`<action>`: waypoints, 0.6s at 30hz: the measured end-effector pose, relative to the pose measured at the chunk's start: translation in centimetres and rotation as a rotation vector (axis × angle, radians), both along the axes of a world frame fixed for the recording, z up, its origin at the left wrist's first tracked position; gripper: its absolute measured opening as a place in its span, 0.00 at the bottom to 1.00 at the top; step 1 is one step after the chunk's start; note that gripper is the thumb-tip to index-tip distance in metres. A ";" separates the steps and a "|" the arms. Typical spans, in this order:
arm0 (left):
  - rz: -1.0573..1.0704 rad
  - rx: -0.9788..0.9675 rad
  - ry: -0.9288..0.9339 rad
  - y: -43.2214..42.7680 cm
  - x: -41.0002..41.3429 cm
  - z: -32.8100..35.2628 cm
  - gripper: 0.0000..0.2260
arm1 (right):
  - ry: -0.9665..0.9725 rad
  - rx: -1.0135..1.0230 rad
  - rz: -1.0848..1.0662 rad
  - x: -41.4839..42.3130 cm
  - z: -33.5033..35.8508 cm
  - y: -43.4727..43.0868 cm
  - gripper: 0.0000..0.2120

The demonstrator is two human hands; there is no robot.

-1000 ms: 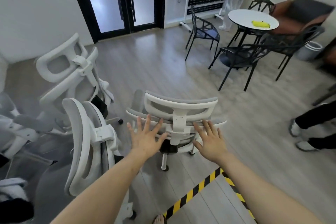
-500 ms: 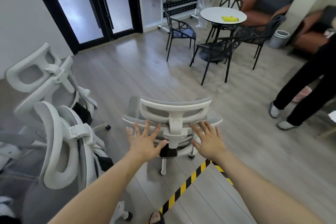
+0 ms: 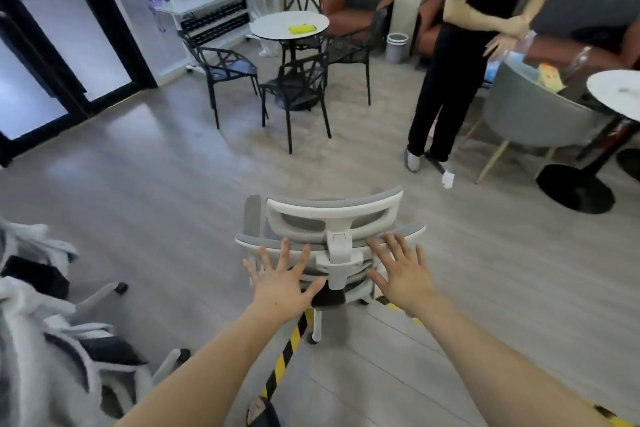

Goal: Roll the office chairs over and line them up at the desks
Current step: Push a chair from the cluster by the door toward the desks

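A white and grey mesh office chair (image 3: pixel 332 218) stands right in front of me, its back and headrest towards me. My left hand (image 3: pixel 282 282) lies flat on the left side of the backrest, fingers spread. My right hand (image 3: pixel 403 274) lies flat on the right side, fingers spread too. Neither hand wraps around the frame. More white office chairs (image 3: pixel 45 340) crowd the lower left, blurred. No desk is in view.
A person in black (image 3: pixel 460 55) stands ahead on the right by a grey armchair (image 3: pixel 530 114) and a round white table (image 3: pixel 616 90). Black chairs (image 3: pixel 298 90) ring another round table (image 3: pixel 287 26) farther back. Yellow-black tape (image 3: pixel 284 354) crosses the floor beneath the chair.
The view has swung right. The stacked white chairs have slid to the left edge and the person in black has come into full view. Both hands stay flat on the backrest.
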State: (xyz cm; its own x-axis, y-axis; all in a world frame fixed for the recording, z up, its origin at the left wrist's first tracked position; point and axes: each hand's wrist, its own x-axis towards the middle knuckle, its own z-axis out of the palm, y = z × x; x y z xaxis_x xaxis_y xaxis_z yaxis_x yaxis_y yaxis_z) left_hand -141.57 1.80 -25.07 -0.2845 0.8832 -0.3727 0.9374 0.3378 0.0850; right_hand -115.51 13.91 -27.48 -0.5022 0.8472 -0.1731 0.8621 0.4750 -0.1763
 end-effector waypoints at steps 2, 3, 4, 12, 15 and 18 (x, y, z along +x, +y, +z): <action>-0.075 -0.017 0.012 1.4 4.3 0.2 0.35 | -0.005 -0.010 -0.070 4.9 0.0 -0.5 0.32; -0.113 -0.023 0.014 2.2 6.4 0.2 0.35 | -0.001 -0.009 -0.111 7.3 0.1 -0.9 0.32; -0.152 -0.029 0.017 2.9 8.5 0.2 0.35 | 0.004 -0.008 -0.154 9.7 0.0 -1.3 0.32; -0.500 -0.048 -0.006 8.2 24.4 0.5 0.34 | 0.051 -0.002 -0.509 27.0 -0.7 -6.5 0.33; -0.646 -0.048 0.007 10.5 30.7 0.1 0.34 | 0.057 0.007 -0.663 32.7 -0.9 -8.8 0.33; -0.781 -0.067 0.005 13.0 37.5 0.1 0.34 | 0.052 -0.006 -0.801 38.2 -1.1 -10.5 0.34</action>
State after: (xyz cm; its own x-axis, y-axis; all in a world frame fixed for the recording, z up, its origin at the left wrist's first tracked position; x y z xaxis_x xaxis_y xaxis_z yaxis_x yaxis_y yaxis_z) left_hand -104.04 14.80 -24.92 0.4079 0.8041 -0.4325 0.9060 -0.4152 0.0825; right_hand -77.27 3.41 -28.56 0.2508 0.9527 -0.1718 0.9310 -0.2860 -0.2266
